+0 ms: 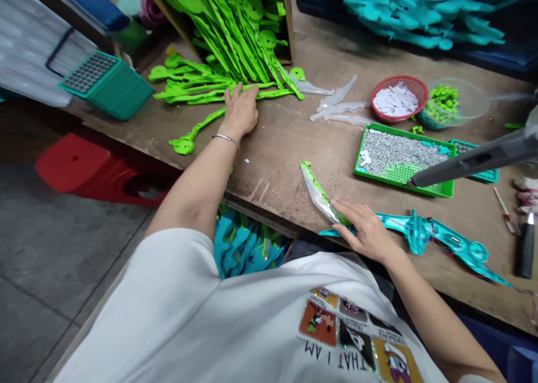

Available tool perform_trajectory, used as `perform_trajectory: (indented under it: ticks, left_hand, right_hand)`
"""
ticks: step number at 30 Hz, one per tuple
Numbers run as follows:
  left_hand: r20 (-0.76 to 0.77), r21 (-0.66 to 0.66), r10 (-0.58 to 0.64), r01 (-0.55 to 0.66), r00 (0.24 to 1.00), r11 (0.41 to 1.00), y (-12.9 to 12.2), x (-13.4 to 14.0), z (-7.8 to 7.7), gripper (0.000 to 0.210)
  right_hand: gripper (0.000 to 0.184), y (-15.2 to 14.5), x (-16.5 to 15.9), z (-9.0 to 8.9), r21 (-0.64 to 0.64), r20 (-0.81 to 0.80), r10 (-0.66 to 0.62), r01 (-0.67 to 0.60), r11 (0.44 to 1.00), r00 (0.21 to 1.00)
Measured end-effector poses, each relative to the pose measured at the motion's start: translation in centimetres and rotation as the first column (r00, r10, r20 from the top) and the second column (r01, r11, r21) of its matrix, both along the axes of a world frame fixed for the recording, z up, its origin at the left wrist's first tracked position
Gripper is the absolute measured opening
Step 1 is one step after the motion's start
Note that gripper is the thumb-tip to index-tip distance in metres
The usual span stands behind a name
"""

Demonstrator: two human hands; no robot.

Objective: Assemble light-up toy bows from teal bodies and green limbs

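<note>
My left hand (241,111) reaches out to a loose row of bright green plastic strips (189,91) with round discs at one end. Its fingers are apart, with the tips resting on the strips; one curved green strip (197,129) runs under the hand. My right hand (365,226) grips the near end of a curved piece (317,192), green along one edge and clear along the other, between thumb and fingers. Under and beside that hand lies a translucent teal toy-bow body (441,234) with thin red wire along it.
A box (290,24) of green strips stands behind. Clear curved pieces (336,100), a red basket (399,114) of white bits, a bowl (474,100) of green parts and a green tray (448,188) of screws lie right. A grey tool (471,161) hangs over the tray.
</note>
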State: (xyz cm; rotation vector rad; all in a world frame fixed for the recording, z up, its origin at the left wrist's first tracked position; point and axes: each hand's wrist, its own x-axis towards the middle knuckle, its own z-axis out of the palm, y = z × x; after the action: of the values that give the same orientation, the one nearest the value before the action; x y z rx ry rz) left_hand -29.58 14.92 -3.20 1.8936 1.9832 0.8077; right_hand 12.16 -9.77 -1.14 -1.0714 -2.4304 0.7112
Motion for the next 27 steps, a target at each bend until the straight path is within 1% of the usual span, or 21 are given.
perform_trajectory:
  ticks: [2,4,5,7,9,10,11,12,13,14,15,16,17,18,19,20,21,23,25,27]
  left_hand:
    - [0.005,-0.012,-0.061,0.061,0.998,0.998,0.8,0.0,0.2,0.028]
    - [-0.002,0.01,-0.108,0.108,0.994,0.994,1.0,0.4,0.8,0.019]
    - [-0.017,0.017,-0.13,0.131,0.991,0.991,0.8,0.7,1.3,0.017]
    - [-0.073,-0.01,-0.144,0.143,0.987,0.99,-0.1,0.9,2.6,0.023]
    - [-0.161,-0.116,-0.113,0.095,0.98,0.989,-1.8,0.7,4.2,0.029]
    - [-0.198,-0.188,-0.097,0.059,0.976,0.98,-3.0,0.7,5.0,0.031]
    - [-0.202,-0.261,-0.097,0.041,0.975,0.964,-4.3,0.7,5.7,0.03]
    - [-0.153,-0.321,-0.118,0.064,0.981,0.945,-5.9,0.9,6.3,0.027]
    - [-0.036,-0.352,-0.153,0.131,0.988,0.927,-7.6,1.5,6.8,0.022]
    - [0.156,-0.335,-0.156,0.201,0.975,0.92,-9.4,2.4,7.1,0.024]
    - [0.37,-0.269,-0.133,0.244,0.919,0.932,-11.3,3.8,7.1,0.032]
    - [0.572,-0.177,-0.119,0.264,0.811,0.948,-13.2,5.6,6.9,0.041]
    - [0.724,-0.081,-0.117,0.251,0.68,0.965,-15.0,7.7,6.6,0.05]
    - [0.826,-0.008,-0.117,0.219,0.551,0.976,-16.7,10.0,6.1,0.057]
    - [0.893,0.039,-0.119,0.189,0.433,0.981,-18.3,12.4,5.5,0.061]
    - [0.936,0.074,-0.122,0.156,0.331,0.985,-19.6,14.8,4.9,0.062]
    - [0.961,0.095,-0.127,0.138,0.246,0.986,-20.7,16.8,4.4,0.062]
    - [0.987,0.088,-0.1,0.094,0.126,0.992,-22.3,20.0,3.6,0.057]
    - [0.999,0.048,-0.049,0.081,0.011,0.996,-23.2,21.7,3.4,0.054]
    - [0.997,0.015,-0.008,0.089,-0.077,0.996,-23.8,22.6,3.7,0.052]
  right_hand:
    - [0.061,0.0,0.0,0.4,0.004,-0.002,-0.006,0.006,1.0,1.0]
    - [0.063,0.1,0.2,0.8,0.018,-0.014,-0.013,0.013,1.0,1.0]
    - [0.063,0.3,0.4,1.0,0.027,-0.025,-0.023,0.023,0.999,0.999]
    - [0.062,0.7,1.0,1.5,0.051,-0.051,-0.058,0.061,0.997,0.997]
    - [0.057,1.2,1.7,2.0,0.089,-0.091,-0.114,0.122,0.988,0.989]
    - [0.054,1.5,2.0,2.2,0.111,-0.116,-0.147,0.16,0.981,0.982]
    - [0.05,1.8,2.2,2.4,0.129,-0.143,-0.182,0.201,0.971,0.973]
    - [0.047,2.0,2.2,2.6,0.138,-0.171,-0.216,0.241,0.961,0.961]
    - [0.043,2.2,2.0,2.9,0.133,-0.199,-0.25,0.279,0.951,0.948]
    - [0.04,2.3,1.6,3.3,0.116,-0.226,-0.283,0.314,0.942,0.932]
    - [0.037,2.3,1.0,3.7,0.09,-0.251,-0.308,0.339,0.937,0.918]
    - [0.034,2.2,0.1,4.1,0.06,-0.276,-0.322,0.351,0.934,0.905]
    - [0.033,2.1,-0.8,4.6,0.031,-0.301,-0.324,0.349,0.937,0.897]
    - [0.033,1.9,-1.9,5.0,0.007,-0.321,-0.314,0.334,0.943,0.893]
    - [0.034,1.7,-2.9,5.3,-0.011,-0.338,-0.293,0.307,0.952,0.894]
    - [0.037,1.5,-3.8,5.6,-0.021,-0.35,-0.267,0.278,0.96,0.898]
    - [0.039,1.2,-4.5,5.7,-0.026,-0.359,-0.248,0.256,0.966,0.9]
    - [0.041,0.9,-5.4,5.6,-0.034,-0.377,-0.24,0.245,0.969,0.895]
    - [0.04,0.6,-5.6,5.4,-0.05,-0.39,-0.258,0.259,0.965,0.884]
    - [0.038,0.4,-5.4,5.1,-0.055,-0.4,-0.276,0.277,0.959,0.874]
